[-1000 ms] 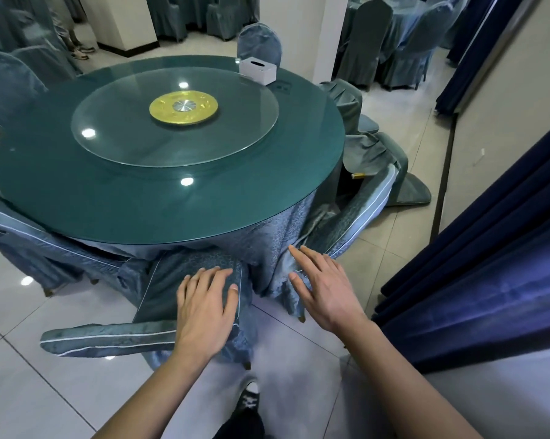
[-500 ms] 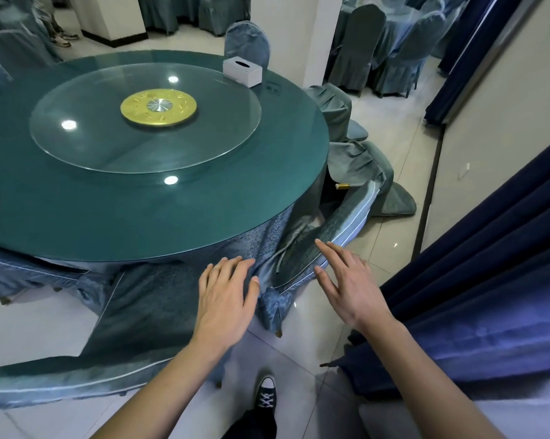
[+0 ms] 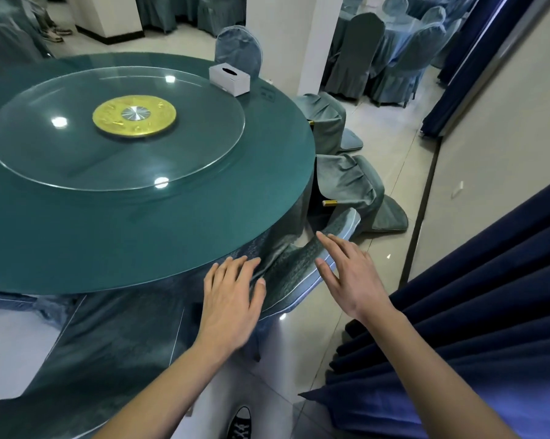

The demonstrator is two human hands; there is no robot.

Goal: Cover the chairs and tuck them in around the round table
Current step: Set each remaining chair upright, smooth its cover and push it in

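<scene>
I see both hands flat, fingers straight, gripping nothing: left hand (image 3: 232, 304) rests on the near covered chair (image 3: 115, 340) at the round bench (image 3: 146, 223) edge, right hand (image 3: 349, 277) touches the next covered chair (image 3: 302, 267), tucked under the rim.

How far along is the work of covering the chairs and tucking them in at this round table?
Done: the chair under the left hand is covered and sits against the round table. In hand: both open hands reach toward the next covered chair; the right hand is over its piped edge. Left: two chairs further right have rumpled, half-on covers, with a gold leg showing.
</scene>
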